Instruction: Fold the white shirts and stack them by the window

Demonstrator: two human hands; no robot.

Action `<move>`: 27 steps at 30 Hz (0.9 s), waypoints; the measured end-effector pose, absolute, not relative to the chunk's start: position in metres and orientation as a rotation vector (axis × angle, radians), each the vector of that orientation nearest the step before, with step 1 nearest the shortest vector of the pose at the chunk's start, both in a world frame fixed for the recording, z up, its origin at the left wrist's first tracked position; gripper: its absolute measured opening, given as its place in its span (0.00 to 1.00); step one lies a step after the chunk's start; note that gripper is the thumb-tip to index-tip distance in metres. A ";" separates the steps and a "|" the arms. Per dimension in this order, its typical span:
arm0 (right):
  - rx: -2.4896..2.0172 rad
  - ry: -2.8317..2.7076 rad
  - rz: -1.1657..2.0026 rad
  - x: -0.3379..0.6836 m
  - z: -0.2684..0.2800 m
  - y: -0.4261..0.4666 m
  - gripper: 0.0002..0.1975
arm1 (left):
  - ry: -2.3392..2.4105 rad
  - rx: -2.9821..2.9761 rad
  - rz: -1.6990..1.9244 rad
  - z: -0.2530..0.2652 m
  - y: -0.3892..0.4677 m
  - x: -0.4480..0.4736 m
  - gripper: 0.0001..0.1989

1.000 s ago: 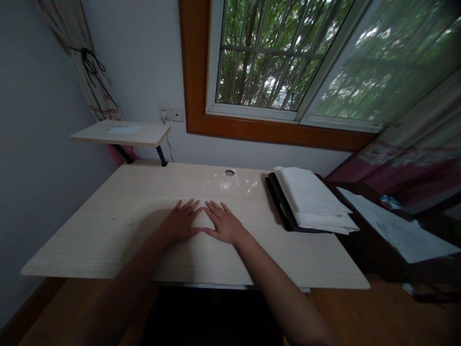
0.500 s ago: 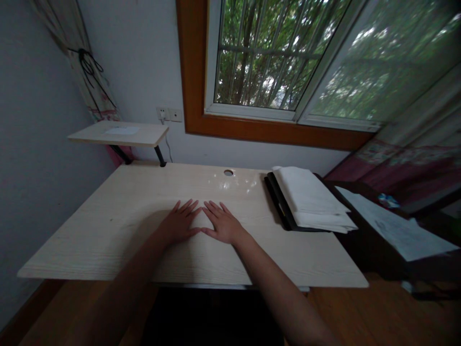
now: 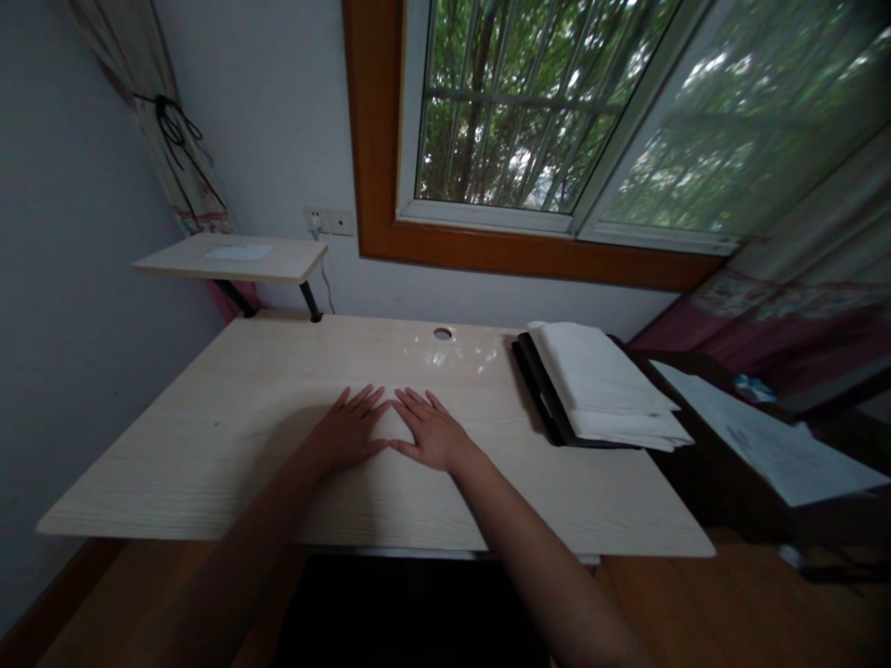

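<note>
Both palms lie down on a pale wood-grain desk [image 3: 229, 464]. My left hand [image 3: 348, 432] rests flat with its fingers spread, holding nothing. Beside it my right hand [image 3: 430, 434] is also flat and spread, with nothing in it. The thumbs meet at their tips, and the index fingertips touch or nearly touch, framing a small patch of desktop. To the right of my right hand, a stack of white paper [image 3: 599, 376] lies on a black folder-like object [image 3: 539, 394].
A small raised shelf [image 3: 278, 264] with a white sheet [image 3: 238, 251] stands at the back left. Behind the desk are a wall socket [image 3: 316, 220] and a barred window [image 3: 522, 102]. A round cable hole [image 3: 443, 334] pierces the desktop. A dark surface at right holds a large sheet [image 3: 758, 436].
</note>
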State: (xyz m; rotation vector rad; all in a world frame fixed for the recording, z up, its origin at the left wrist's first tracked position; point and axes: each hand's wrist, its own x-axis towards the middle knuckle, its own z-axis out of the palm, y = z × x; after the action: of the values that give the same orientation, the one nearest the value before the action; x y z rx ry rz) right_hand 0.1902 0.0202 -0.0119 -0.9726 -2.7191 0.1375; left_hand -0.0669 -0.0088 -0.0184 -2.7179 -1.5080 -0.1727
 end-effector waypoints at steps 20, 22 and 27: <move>-0.974 -2.713 0.148 0.190 -0.008 0.018 0.41 | -1.502 -2.721 -0.203 -0.020 -0.008 -0.067 0.41; -0.977 -2.715 0.152 0.191 -0.009 0.019 0.41 | -1.505 -2.725 -0.197 -0.019 -0.009 -0.066 0.41; -0.987 -2.722 0.166 0.191 -0.009 0.019 0.42 | -1.501 -2.723 -0.204 -0.017 -0.009 -0.066 0.41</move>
State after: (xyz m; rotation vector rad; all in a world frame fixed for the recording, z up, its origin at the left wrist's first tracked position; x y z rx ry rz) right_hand 0.1905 0.0188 -0.0088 -0.9871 -2.7221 0.1661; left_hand -0.0659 -0.0094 -0.0172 -2.7227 -1.5007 -0.2038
